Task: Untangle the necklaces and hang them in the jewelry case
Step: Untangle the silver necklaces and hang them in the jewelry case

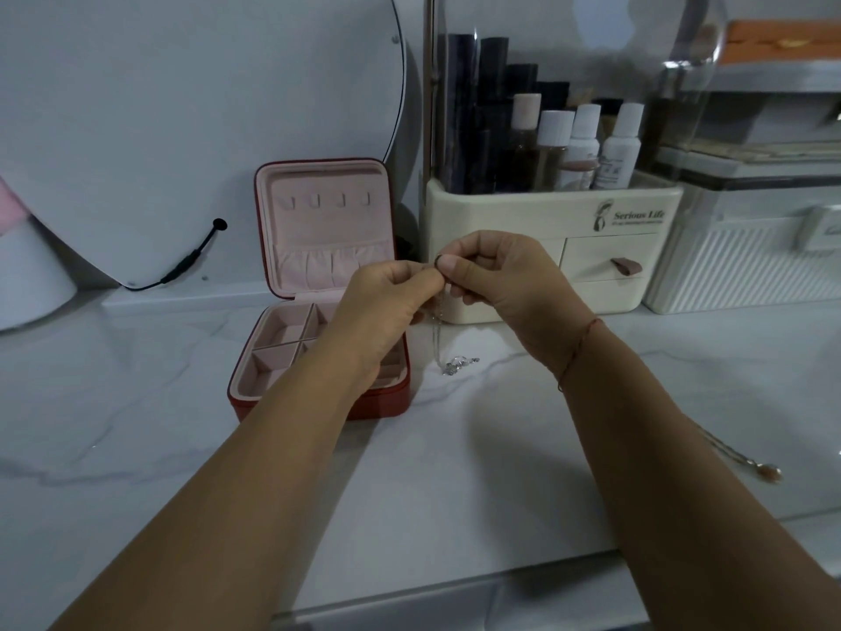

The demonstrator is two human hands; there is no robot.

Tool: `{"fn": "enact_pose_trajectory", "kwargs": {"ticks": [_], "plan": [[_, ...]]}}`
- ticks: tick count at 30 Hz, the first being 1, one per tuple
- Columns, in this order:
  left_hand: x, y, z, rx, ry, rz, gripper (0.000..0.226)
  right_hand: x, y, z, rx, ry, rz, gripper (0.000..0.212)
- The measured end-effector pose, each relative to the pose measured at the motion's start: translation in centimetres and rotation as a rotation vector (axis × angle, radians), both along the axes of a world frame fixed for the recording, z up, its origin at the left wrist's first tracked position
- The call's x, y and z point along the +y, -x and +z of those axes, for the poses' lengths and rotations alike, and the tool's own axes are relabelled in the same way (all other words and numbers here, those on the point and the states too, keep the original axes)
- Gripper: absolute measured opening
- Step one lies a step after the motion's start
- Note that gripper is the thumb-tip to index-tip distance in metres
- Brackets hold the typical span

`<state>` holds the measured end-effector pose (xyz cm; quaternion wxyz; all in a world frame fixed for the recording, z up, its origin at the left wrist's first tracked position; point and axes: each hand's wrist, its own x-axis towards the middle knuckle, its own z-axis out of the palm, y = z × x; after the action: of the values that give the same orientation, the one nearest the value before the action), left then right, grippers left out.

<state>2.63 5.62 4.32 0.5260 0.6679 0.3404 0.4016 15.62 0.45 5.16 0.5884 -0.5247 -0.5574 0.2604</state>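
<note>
jewelry case [387, 400]: on the worktop [136, 403]
organiser [523, 211]: at the case's 2 o'clock
mirror [182, 107]: behind, at its 10 o'clock
held necklace [438, 339]: at its 3 o'clock, between left hand [387, 298] and right hand [505, 275]
loose necklace [746, 462]: on the worktop, at its 4 o'clock

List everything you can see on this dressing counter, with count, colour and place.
jewelry case: one, red, pink-lined, open, left of centre
hooks: four, pink, in its lid, bare
necklace: one, silver, hanging from both hands
second necklace: one, silvery, counter's right edge
mirror: one, dark-rimmed, back left
organiser: one, cream, holding bottles, behind hands
ribbed box: one, white, far right
counter: one, white marble
left hand, right hand: both pinching the necklace
</note>
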Motion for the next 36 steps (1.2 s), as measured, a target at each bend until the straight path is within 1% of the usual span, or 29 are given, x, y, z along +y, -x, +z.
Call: {"fn": "enact_pose_trajectory", "kwargs": {"ticks": [5,12,13,15,17,18,21,24,29,32,36], "plan": [[0.29,0.05,-0.11,-0.008,0.036,0.044,0.009,0.3,0.21,-0.1,-0.062,-0.044,-0.079,0.011],[0.23,0.1,-0.25,-0.068,-0.002,0.059,0.006,0.52,0.22,-0.32,-0.12,-0.04,-0.124,0.016],[0.24,0.06,-0.21,-0.075,0.006,0.062,0.009,0.56,0.25,-0.36,-0.132,-0.036,-0.115,0.016],[0.22,-0.05,-0.08,-0.085,0.029,0.058,0.023,0.61,0.32,-0.39,-0.155,-0.028,-0.095,0.017],[0.19,-0.09,0.0,-0.053,0.035,0.039,0.034,0.57,0.46,-0.34,-0.193,-0.02,-0.089,0.017],[0.18,-0.09,-0.01,-0.03,0.031,0.024,0.033,0.56,0.48,-0.34,-0.219,-0.022,-0.1,0.018],[0.11,-0.14,-0.08,0.04,0.03,-0.031,0.017,0.51,0.41,-0.39,-0.264,-0.05,-0.164,0.019],[0.0,-0.18,-0.12,0.074,0.018,-0.064,0.015,0.33,0.43,-0.1,-0.185,-0.074,-0.162,0.014],[-0.23,-0.24,-0.1,0.068,0.001,-0.117,0.014,0.17,0.17,0.28,-0.033,-0.072,-0.115,0.01],[-0.14,-0.29,-0.2,0.039,0.028,-0.161,0.012,0.23,-0.01,0.21,0.034,-0.038,-0.086,0.009],[-0.1,-0.36,-0.09,-0.056,0.111,-0.209,0.014,0.18,-0.2,0.24,0.143,0.013,-0.018,0.009]]}}
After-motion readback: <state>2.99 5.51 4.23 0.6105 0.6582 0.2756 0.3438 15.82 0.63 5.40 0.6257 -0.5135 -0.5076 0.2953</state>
